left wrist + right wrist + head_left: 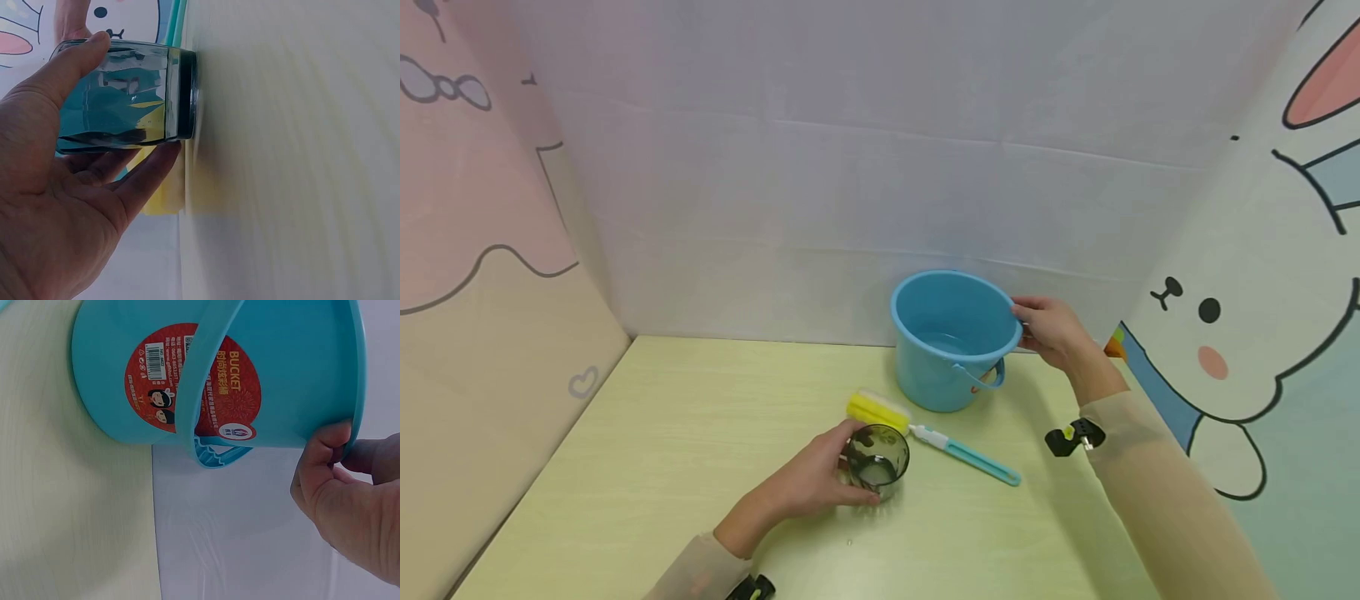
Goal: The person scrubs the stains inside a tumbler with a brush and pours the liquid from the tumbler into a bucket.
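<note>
My left hand (811,482) holds a dark, see-through glass cup (880,460), thumb on one side and fingers on the other. In the left wrist view the cup's thick base (187,94) is at the tabletop; whether it touches I cannot tell. My right hand (1054,332) pinches the rim of a blue plastic bucket (925,375) on its right side. The bucket stands upright at the back of the table, its handle hanging down and a red label (228,381) on its wall. Between cup and bucket lies a bottle brush (973,461) with a yellow sponge head.
The pale wooden table (700,433) meets a white cloth wall (850,183) close behind the bucket. A printed cartoon panel (1262,333) rises at the right, and a pink and cream one (482,400) at the left.
</note>
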`<state>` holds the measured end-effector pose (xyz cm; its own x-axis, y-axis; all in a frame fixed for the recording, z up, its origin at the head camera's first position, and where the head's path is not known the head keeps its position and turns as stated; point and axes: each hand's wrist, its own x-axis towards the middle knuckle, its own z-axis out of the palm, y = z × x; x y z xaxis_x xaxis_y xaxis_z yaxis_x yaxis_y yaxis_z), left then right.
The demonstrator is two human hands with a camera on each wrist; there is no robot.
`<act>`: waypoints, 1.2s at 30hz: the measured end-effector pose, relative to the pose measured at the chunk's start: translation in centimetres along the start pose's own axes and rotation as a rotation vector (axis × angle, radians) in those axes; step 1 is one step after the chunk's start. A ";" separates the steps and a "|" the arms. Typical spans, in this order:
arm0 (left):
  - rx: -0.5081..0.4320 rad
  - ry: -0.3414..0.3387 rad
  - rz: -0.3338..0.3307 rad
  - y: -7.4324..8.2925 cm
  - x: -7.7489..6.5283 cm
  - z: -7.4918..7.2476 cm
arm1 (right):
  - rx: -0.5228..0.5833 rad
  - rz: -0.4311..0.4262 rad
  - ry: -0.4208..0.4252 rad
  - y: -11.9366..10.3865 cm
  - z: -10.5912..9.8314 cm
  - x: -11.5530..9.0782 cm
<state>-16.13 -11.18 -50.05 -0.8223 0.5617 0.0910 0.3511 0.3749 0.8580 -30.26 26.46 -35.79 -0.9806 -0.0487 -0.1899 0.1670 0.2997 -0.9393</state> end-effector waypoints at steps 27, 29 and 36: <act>0.041 0.096 -0.024 1.2 0.0 -1.5 | 0.011 0.005 0.022 0.2 -0.1 0.4; 0.042 0.104 -0.031 1.3 0.0 -1.8 | 0.009 0.002 0.025 0.3 -0.1 0.4; 0.043 0.135 -0.033 1.8 0.1 -2.8 | 0.008 -0.005 0.026 0.3 -0.1 0.3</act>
<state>-16.81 -12.52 -47.05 -0.8857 0.4449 0.1328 0.3393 0.4249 0.8393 -30.52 26.60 -36.13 -0.9837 -0.0253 -0.1782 0.1632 0.2923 -0.9423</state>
